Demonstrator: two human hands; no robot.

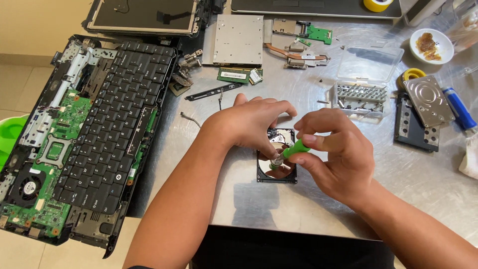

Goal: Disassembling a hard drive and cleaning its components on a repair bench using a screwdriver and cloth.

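An opened hard drive (277, 172) with a shiny platter lies on the metal table (318, 209) in the middle. My left hand (251, 122) rests over its far left part, fingers curled on the drive and steadying it. My right hand (333, 149) grips a green-handled screwdriver (295, 149), whose tip points down at the centre of the platter. Part of the drive is hidden under both hands.
A dismantled laptop base (59, 164) with loose keyboard (117, 124) lies at left. A screen panel (144, 15), optical drive (238, 40), circuit boards (318, 34), heat pipe (294, 55), clear bit case (361, 94), drive cover (428, 99) and white dish (431, 46) surround the hands.
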